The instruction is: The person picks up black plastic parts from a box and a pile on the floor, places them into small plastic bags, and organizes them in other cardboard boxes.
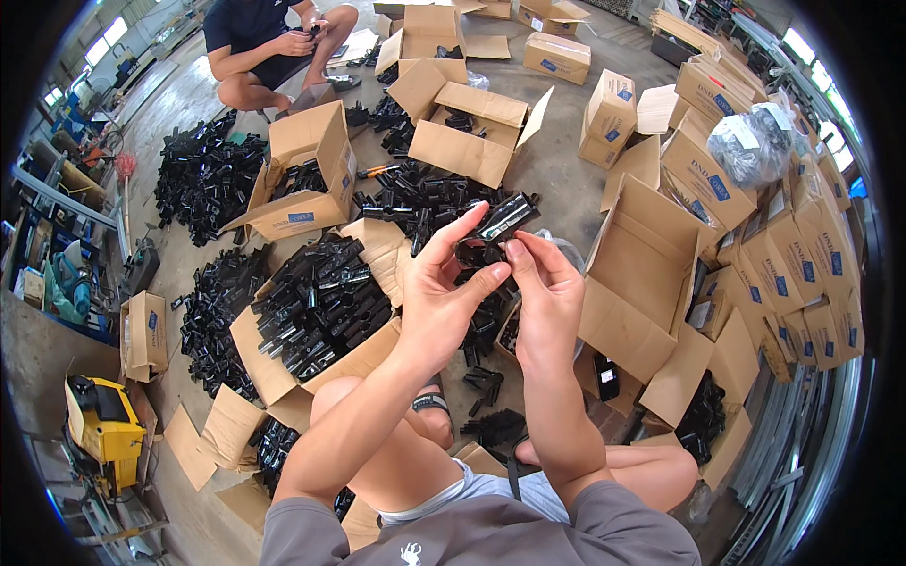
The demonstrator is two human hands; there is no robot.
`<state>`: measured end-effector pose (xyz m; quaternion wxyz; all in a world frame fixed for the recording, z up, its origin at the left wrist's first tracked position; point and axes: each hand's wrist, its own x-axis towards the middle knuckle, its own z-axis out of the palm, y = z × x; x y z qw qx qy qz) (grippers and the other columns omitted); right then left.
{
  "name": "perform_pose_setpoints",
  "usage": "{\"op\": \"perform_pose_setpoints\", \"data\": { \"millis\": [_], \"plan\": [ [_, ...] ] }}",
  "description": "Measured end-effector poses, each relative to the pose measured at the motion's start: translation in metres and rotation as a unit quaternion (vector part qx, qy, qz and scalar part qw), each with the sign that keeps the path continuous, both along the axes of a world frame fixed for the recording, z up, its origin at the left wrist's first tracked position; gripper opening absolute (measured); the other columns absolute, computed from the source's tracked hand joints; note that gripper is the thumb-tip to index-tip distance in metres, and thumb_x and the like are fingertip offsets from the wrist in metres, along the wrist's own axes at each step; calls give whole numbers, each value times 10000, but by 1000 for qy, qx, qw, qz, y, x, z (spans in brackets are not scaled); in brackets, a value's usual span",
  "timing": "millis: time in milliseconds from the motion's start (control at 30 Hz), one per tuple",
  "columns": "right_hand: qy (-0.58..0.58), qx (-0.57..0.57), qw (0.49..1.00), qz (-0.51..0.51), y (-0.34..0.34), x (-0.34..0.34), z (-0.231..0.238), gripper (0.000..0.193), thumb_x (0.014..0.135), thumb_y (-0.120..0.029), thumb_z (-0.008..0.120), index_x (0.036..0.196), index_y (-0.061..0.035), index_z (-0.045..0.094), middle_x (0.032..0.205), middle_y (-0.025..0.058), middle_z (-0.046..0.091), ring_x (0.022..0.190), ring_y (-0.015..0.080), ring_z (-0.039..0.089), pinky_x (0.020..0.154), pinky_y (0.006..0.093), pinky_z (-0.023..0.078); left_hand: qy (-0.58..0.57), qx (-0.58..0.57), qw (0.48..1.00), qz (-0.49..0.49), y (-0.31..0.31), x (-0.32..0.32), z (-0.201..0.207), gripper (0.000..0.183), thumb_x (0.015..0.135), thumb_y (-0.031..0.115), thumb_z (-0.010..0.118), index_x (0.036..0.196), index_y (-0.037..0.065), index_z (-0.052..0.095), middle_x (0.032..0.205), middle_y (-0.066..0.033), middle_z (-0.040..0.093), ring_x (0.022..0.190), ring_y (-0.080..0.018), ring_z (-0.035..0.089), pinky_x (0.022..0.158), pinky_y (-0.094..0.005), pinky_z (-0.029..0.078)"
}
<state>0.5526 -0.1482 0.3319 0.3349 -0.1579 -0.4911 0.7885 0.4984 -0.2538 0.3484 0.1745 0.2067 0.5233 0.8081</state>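
Note:
Between both hands, in front of my chest, is a glossy black part [506, 217], short and bracket-like; its exact kind I cannot make out. My left hand [445, 283] grips it from the left, thumb and fingers around its lower end. My right hand [545, 288] pinches at its lower right side, fingertips close to the left thumb. Beneath the hands lies a heap of similar black parts [415, 203]. To the left, an open cardboard box [354, 357] is filled with rows of such parts. The right fingers partly hide the lower end of the held part.
An open carton [642, 274] stands to my right, beside stacked closed cartons [783, 255]. More black parts lie heaped on the floor [208, 174] at left. A co-worker [274, 47] squats at the far left, handling something small. A yellow machine [102, 434] stands at lower left.

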Motion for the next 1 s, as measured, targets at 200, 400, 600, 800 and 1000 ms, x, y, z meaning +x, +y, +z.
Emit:
{"op": "perform_pose_setpoints", "data": {
  "millis": [200, 400, 600, 800, 1000],
  "plan": [
    [6, 1, 1000, -1, 5, 0, 0, 195, 943, -34, 747, 1122, 41, 738, 1064, 59, 715, 945, 98, 664, 851, 235, 524, -13, 7, 1000, -14, -1, 0, -2, 662, 863, -86, 768, 1472, 63, 553, 1247, -27, 663, 1120, -97, 604, 999, -277, 502],
    [-3, 7, 1000, 12, 5, 3, 3, 176, 937, -20, 746, 1101, 43, 754, 1073, 55, 707, 934, 100, 667, 853, 239, 523, 1, 9, 1000, 5, 0, 0, -4, 657, 860, -86, 770, 1465, 64, 563, 1215, -23, 668, 1090, -93, 604, 981, -270, 504],
    [-5, 3, 1000, 7, 4, 2, 1, 160, 941, -32, 747, 1085, 39, 760, 1054, 42, 702, 920, 90, 661, 837, 229, 515, 2, 5, 1000, 3, 0, 0, -3, 654, 859, -87, 772, 1462, 55, 563, 1237, -30, 672, 1087, -90, 611, 979, -270, 507],
    [-30, 102, 994, -41, 3, -1, -8, 171, 967, -115, 741, 1038, 40, 758, 1013, 48, 697, 918, 100, 640, 839, 242, 496, -1, 4, 1000, -6, 0, 1, 0, 662, 860, -98, 764, 1469, 49, 551, 1255, -44, 681, 1106, -104, 632, 989, -281, 512],
    [-42, 167, 982, -77, 0, -3, -10, 188, 970, -148, 741, 1020, 33, 751, 1002, 67, 699, 946, 125, 637, 870, 269, 498, 19, -4, 1000, -9, -3, -2, -3, 666, 884, -70, 753, 1495, 57, 518, 1289, -58, 670, 1132, -109, 641, 988, -284, 527]
  ]
}}
